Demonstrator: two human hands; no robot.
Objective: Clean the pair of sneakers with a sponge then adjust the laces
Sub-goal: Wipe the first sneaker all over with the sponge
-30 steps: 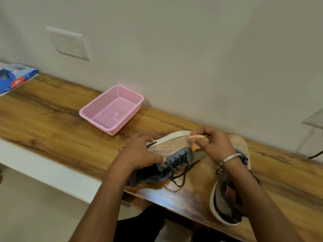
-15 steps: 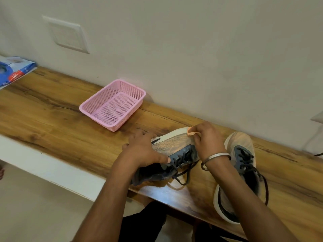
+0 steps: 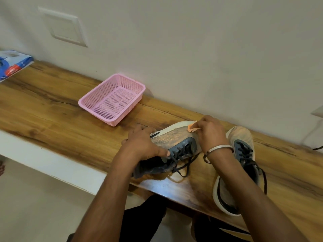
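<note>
Pinching the orange sponge (image 3: 192, 128) in our right hand (image 3: 210, 133) fingertips against the tipped sneaker (image 3: 173, 144) at its white sole edge | sneaker's long axis runs leftward toward our left hand (image 3: 144, 144), fingers curled over its heel side, thumb by the laces | second sneaker (image 3: 239, 165) upright just right | right wrist arched above, forearms converging over the wooden shelf (image 3: 52, 109).

The right hand (image 3: 208, 131) covers most of the orange sponge (image 3: 192, 128), so only a corner shows. The right arm hides the heel of the second sneaker (image 3: 241, 154). The blue packet (image 3: 12, 65) is cut off at the left edge.
</note>
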